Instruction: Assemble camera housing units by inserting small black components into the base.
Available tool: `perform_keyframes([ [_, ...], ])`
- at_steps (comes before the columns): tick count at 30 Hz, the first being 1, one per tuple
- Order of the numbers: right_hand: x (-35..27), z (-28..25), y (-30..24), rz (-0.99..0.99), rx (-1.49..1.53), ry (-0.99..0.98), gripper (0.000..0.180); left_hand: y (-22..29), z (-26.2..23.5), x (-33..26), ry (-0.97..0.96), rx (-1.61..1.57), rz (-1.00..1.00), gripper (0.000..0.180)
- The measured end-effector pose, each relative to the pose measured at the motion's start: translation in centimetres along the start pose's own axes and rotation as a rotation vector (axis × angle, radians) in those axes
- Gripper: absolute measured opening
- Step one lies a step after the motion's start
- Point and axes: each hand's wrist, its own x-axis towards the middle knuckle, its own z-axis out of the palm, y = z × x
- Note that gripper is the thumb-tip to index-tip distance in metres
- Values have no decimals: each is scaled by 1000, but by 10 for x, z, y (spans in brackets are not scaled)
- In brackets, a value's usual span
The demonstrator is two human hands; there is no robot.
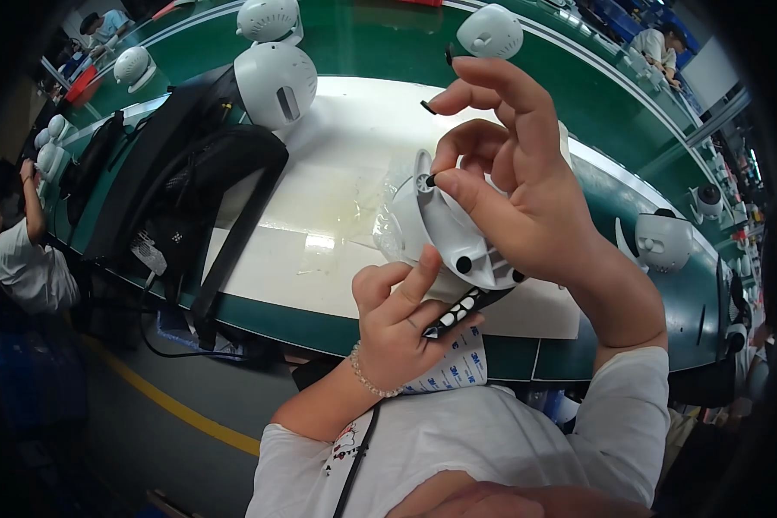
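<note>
My left hand [399, 318] grips a white rounded plastic device [445, 231] from below, base plate turned up, together with a strip of small black pads on white backing [457, 312]. My right hand [509, 164] presses its thumb on a small black round pad at a hole on the base's upper edge. A second tiny black pad [428, 107] sticks to my raised right index fingertip. Thin clear plastic wrap [387, 211] lies under the device.
A white mat [319, 198] covers part of a green workbench [363, 43]. More white round devices [276, 82] [490, 32] [663, 242] stand about it. A black backpack [181, 190] leans at the left. Other people sit at the left [26, 250] and far right [660, 43].
</note>
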Motion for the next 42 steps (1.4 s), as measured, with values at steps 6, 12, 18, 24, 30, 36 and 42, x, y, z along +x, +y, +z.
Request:
perform_keyframes([
  [6,7,6,-2,101,-77,-45,65,-3,-1,0,6,13,4,23],
  [12,5,5,-23,-251,-672,-289,51,-3,-4,-2,-59,-17,-7,23],
  [18,-6,-20,-1,-336,-458,49,56,0,1,0,1,6,-1,23],
  [24,-27,-59,21,198,6,326,56,1,2,-1,-4,16,10,23],
  [30,-29,-65,20,484,145,205,56,1,1,-4,-30,21,-5,25],
  [36,-33,-57,20,435,-54,279,57,1,1,-3,-27,32,-12,25],
  [42,-55,-50,17,163,-592,201,56,1,0,-3,-59,44,-9,25],
])
